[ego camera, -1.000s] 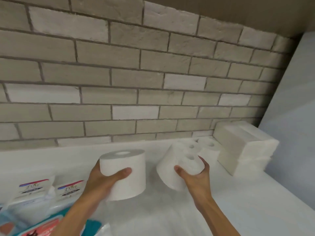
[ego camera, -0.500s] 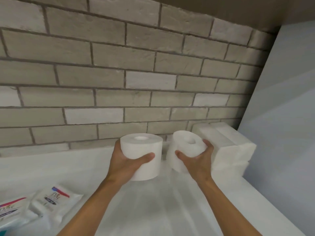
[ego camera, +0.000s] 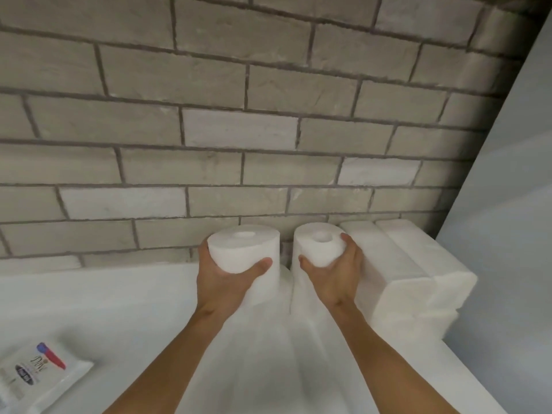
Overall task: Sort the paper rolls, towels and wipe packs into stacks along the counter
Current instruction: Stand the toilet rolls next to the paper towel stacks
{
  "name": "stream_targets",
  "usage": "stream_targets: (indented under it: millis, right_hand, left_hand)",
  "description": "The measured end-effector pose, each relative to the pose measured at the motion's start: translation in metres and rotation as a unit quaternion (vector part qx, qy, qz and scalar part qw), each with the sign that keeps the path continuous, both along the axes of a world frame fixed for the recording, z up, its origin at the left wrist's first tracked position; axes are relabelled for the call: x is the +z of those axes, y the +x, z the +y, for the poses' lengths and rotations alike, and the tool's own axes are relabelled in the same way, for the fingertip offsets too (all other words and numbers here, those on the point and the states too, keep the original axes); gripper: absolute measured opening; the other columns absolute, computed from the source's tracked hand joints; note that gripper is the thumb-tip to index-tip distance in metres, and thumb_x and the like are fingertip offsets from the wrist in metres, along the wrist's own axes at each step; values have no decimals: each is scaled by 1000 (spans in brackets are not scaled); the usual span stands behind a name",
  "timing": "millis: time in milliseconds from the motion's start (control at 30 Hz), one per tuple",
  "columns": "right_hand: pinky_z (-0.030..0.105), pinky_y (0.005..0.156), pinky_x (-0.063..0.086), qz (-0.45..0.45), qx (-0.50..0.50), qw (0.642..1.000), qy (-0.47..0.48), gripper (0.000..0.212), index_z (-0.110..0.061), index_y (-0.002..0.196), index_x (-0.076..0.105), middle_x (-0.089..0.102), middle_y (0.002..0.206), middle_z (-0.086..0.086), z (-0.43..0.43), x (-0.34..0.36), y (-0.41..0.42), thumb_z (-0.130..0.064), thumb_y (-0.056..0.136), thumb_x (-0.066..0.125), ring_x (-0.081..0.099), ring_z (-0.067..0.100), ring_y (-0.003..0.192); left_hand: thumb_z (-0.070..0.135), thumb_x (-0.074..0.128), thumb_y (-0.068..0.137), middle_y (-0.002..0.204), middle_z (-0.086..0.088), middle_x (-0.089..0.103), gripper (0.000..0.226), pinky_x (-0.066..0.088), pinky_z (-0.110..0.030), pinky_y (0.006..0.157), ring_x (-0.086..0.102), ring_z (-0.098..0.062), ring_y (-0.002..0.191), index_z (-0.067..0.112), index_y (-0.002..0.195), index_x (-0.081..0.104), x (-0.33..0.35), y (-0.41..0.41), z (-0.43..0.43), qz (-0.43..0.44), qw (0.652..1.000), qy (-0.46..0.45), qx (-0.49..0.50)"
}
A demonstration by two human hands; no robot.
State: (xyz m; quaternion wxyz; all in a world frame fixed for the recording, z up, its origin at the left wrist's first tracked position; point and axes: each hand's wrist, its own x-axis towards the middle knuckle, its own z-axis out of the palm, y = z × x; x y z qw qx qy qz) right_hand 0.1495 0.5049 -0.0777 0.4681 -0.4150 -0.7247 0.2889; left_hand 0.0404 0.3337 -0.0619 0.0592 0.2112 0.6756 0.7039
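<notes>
In the lower middle of the frame the left hand (ego camera: pixel 227 280) gripped a white paper roll (ego camera: pixel 245 249), thumb across its front and fingers (ego camera: pixel 204 249) wrapped round its left side, so the fingers were curled tight on the roll rather than spread. The roll stood upright with its core hole facing up, held in front of the brick wall (ego camera: pixel 239 130). Just to its right, with a narrow gap between the two, the right hand (ego camera: pixel 337 273) held a second paper roll (ego camera: pixel 318 246), thumb pressed to the near face and fingers (ego camera: pixel 351 243) curved over the right side, likewise closed on it; this roll was tipped slightly toward the camera. Below both rolls more white paper showed, and whether the held rolls rested on other rolls beneath them could not be told, because everything there blurred into one white mass. Directly right of the right hand, touching or nearly touching its back, sat a stack of folded white towels (ego camera: pixel 412 264), pushed against the wall in the right part of the frame beside a pale side panel (ego camera: pixel 507 204). The white table (ego camera: pixel 89 300) spread across the lower half of the frame. In the lower left corner a wipe pack (ego camera: pixel 41 375) lay flat on the table, well apart from the hands.
</notes>
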Motion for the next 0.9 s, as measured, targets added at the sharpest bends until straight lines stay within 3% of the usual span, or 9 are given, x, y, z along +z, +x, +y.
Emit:
stream_targets:
  millis: [133,333,500,600,733,900]
  right_hand:
    - [41,113,37,-9,3,1000,25,101,-15,140,37,39,142,4,5,-7,-1,-46,60,89,39,25,133]
    - [35,113,33,-50,27,996,68,82,-25,140,40,21,156,0,5,-15,9,-54,73,78,22,20,144]
    - [35,115,28,-74,49,986,141,61,-26,139,48,20,158,-2,5,-24,17,-55,87,61,19,20,148]
    - [40,117,23,-106,40,981,157,60,-26,142,48,27,158,0,7,-27,17,-56,90,51,15,23,149]
    - [45,120,25,-126,50,982,133,60,-28,145,44,26,159,0,7,-26,15,-55,92,50,10,23,150]
    - [41,118,20,-158,38,976,146,57,-25,143,47,30,158,4,4,-21,18,-51,93,55,13,28,150]
  left_hand:
    - [35,96,53,124,14,46,112,42,-25,94,48,-11,114,30,143,30,-5,0,27,20,1000,6,-2]
    - [41,95,52,127,22,39,112,36,-18,95,41,-4,117,37,141,27,-22,4,55,34,999,-15,16]
    - [71,78,45,142,15,37,120,31,-21,103,40,-9,129,36,145,21,-37,9,64,36,999,-36,6]
    - [61,78,49,146,12,33,120,28,-21,104,36,-5,127,30,149,18,-40,10,65,36,998,-46,0]
    - [66,77,48,153,7,31,124,32,-34,112,36,-17,138,34,149,14,-47,8,64,24,996,-89,-5]
    - [75,83,34,144,10,39,131,42,-38,108,42,-13,129,38,144,22,-55,6,51,8,996,-79,-28]
